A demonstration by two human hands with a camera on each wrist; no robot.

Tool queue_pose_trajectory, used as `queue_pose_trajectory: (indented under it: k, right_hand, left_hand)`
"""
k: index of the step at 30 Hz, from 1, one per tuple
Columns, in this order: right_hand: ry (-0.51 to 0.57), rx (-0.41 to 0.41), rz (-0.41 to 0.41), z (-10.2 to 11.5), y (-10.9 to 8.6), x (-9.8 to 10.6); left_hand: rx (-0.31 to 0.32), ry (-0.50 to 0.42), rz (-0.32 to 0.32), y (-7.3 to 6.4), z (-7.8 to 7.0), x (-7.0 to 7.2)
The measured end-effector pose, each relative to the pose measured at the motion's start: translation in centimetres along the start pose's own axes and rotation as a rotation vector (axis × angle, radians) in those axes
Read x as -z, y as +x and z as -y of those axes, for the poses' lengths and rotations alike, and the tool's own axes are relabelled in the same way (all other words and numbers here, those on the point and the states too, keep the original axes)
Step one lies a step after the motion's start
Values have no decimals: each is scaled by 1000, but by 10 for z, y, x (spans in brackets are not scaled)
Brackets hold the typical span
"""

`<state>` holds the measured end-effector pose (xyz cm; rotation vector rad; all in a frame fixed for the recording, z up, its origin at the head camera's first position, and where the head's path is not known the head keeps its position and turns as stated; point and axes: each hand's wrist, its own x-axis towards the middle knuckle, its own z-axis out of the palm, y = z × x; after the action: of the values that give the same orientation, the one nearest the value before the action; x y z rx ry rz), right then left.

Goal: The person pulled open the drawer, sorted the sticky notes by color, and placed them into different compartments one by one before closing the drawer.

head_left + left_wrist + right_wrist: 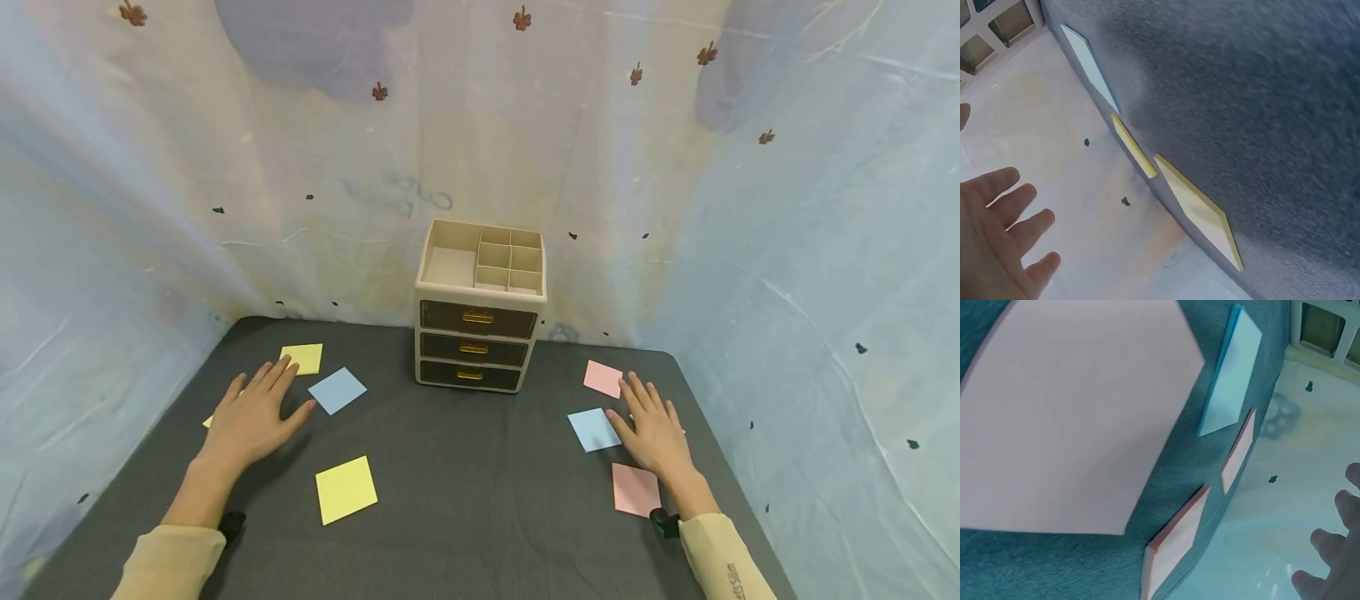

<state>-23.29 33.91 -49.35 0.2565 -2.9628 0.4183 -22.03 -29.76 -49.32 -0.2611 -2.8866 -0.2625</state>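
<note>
My left hand (246, 427) hovers over the left side of the table, palm down, fingers spread and holding nothing. It is nearest to a yellow sticky note pad (303, 358) past its fingertips and a blue pad (337, 391) beside the thumb. Another yellow pad (1194, 209) is mostly hidden under this hand in the head view; one more yellow pad (347, 490) lies nearer me. On the right, my right hand (654, 435) is likewise spread and holds nothing. Around it lie a pink pad (602, 379), a blue pad (593, 430), a nearer pink pad (636, 490) and a mostly covered pink pad (1179, 544).
A beige drawer organizer (480, 292) with three dark drawers and a divided top tray stands at the table's back middle. Dark cloth covers the table (465, 517). Patterned curtains (480, 125) close in the back and both sides.
</note>
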Motion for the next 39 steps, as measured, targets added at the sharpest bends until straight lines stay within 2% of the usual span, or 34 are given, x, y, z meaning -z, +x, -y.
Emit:
queue_pose_trajectory:
  k: [8,14,21,28,32,39]
  right_hand:
    - [22,39,-92,11,8,4]
    - [48,81,-179,24,17,10]
    - [65,123,-255,39,28,17]
    - [81,156,-293,57,38,28]
    - [92,171,-293,71,45,37]
    - [98,238,-313,91,63,51]
  left_hand:
    - [-34,-14,-120,7,-16,8]
    - [-57,-25,-208,13,-25,9]
    - [-90,-97,-350,23,-43,8]
    - [-71,-245,-399,35,-65,9]
    - [-87,-328,-436,43,-78,11]
    - [-98,-474,-412,59,-102,15]
